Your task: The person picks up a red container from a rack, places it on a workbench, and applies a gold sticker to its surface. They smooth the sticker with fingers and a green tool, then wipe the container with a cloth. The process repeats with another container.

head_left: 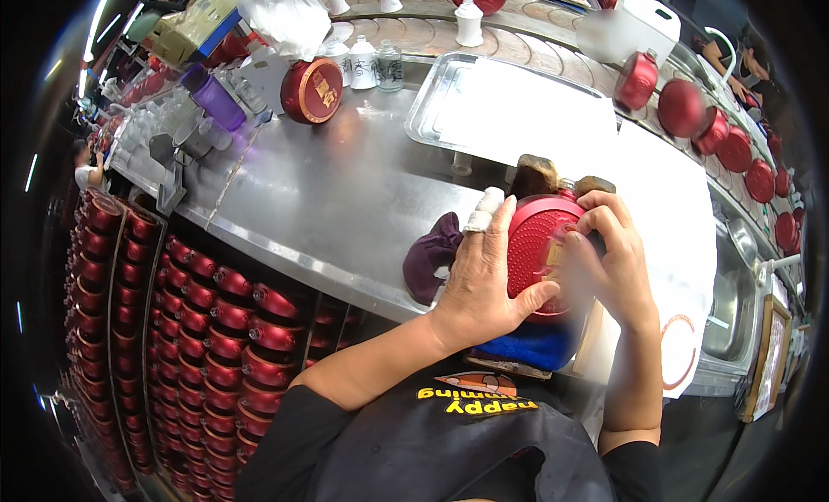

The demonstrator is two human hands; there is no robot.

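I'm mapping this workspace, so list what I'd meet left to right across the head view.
Purple container, gold-marked red bottle, clear glass jar, dark purple cloth, left hand, dotted red bottle, right hand, metal sink, framed sheet.

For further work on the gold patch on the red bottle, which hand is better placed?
Probably the right hand: its bent fingers are right at the gold patch. The left hand lies along the left side of the red bottle, seemingly steadying it.
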